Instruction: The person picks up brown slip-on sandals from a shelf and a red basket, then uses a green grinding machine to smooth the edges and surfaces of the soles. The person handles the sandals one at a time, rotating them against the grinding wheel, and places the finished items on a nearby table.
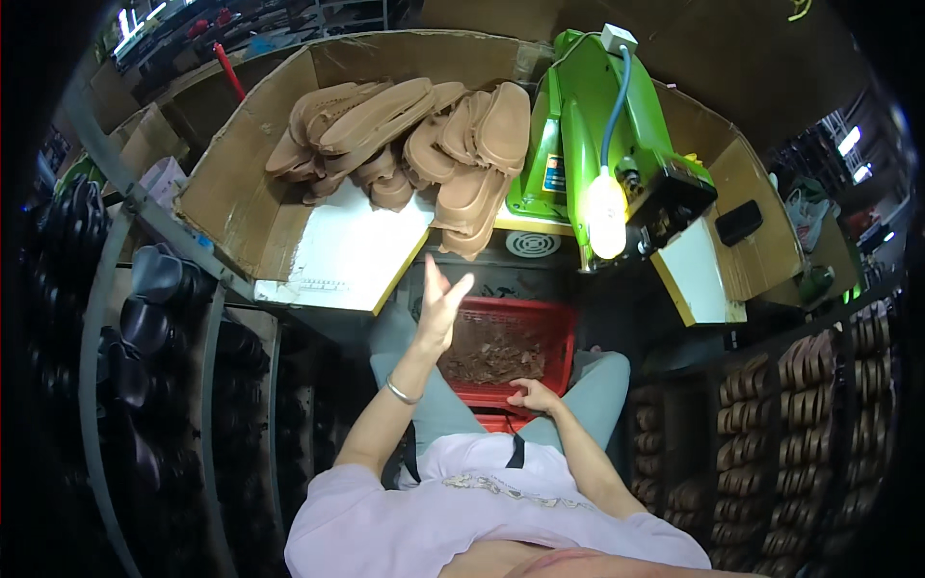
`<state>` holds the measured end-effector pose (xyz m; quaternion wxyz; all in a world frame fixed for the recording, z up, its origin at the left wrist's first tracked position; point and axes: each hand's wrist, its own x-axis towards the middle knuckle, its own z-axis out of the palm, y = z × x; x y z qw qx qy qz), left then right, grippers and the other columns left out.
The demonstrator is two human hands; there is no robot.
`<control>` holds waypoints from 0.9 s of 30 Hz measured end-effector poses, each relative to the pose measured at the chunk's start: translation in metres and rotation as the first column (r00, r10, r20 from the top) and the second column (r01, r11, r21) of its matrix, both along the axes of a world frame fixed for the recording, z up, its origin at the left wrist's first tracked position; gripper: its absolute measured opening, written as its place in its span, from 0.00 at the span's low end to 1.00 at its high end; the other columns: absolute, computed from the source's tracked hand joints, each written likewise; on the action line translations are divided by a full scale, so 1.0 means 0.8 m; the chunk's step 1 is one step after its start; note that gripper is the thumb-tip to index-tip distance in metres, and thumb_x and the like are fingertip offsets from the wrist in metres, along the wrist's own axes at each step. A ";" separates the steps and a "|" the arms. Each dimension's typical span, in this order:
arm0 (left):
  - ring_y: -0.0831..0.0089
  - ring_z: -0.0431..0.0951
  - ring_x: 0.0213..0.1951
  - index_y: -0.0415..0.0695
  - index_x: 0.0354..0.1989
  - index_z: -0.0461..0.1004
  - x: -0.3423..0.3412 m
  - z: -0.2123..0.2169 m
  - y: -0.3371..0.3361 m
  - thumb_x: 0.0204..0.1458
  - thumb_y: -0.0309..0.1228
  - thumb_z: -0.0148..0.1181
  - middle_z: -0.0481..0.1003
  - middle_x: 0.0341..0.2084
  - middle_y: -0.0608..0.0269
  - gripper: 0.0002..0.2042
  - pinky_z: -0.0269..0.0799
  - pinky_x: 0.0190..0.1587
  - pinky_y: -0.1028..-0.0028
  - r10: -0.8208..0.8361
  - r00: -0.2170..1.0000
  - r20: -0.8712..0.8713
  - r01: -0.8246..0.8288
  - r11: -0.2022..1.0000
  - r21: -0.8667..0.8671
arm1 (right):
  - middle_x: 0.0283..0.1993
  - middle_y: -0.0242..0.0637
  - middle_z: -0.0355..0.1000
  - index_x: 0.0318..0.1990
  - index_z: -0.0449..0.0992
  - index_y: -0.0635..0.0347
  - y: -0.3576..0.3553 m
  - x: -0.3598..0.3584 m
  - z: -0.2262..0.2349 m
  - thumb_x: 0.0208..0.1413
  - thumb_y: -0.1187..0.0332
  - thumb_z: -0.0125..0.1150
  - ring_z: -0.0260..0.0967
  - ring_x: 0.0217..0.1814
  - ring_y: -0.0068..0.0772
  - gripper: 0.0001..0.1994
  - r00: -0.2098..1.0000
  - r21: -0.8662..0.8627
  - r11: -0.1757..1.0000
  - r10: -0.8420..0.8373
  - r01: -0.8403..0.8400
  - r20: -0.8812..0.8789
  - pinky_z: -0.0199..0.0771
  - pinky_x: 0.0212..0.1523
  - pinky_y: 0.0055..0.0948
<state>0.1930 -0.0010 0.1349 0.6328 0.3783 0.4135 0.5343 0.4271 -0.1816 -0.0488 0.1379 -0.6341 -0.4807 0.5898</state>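
A pile of brown moulded slippers (385, 116) lies on the white worktop, and several of them hang over its front edge. My left hand (443, 310) reaches up just below the overhanging ones, thumb and fingers spread, with nothing in it. A small gap seems to part its fingertips from the lowest slipper. Over my right thigh, beside the red crate (568, 332), rests my right hand (536, 396). Its fingers are loosely stretched to the left and I see nothing held in them. Brown scraps (491, 352) lie in the crate between my knees.
A green machine (617, 106) with a lit lamp (607, 217) stands right of the pile. Cardboard walls (241, 164) surround the worktop (337, 241). A black phone-like object (739, 223) lies at right. Racks hold dark footwear (154, 328) at left and brown footwear (805, 414) at right.
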 end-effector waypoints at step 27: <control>0.63 0.69 0.46 0.43 0.40 0.69 -0.184 0.202 -0.089 0.25 0.25 0.64 0.66 0.43 0.54 0.25 0.64 0.51 0.67 0.433 0.777 -0.457 0.015 0.714 0.700 | 0.49 0.48 0.70 0.57 0.60 0.63 0.324 -0.180 0.279 0.61 0.57 0.53 0.69 0.51 0.46 0.24 0.179 -0.328 0.746 -0.509 0.580 -0.842 0.72 0.51 0.39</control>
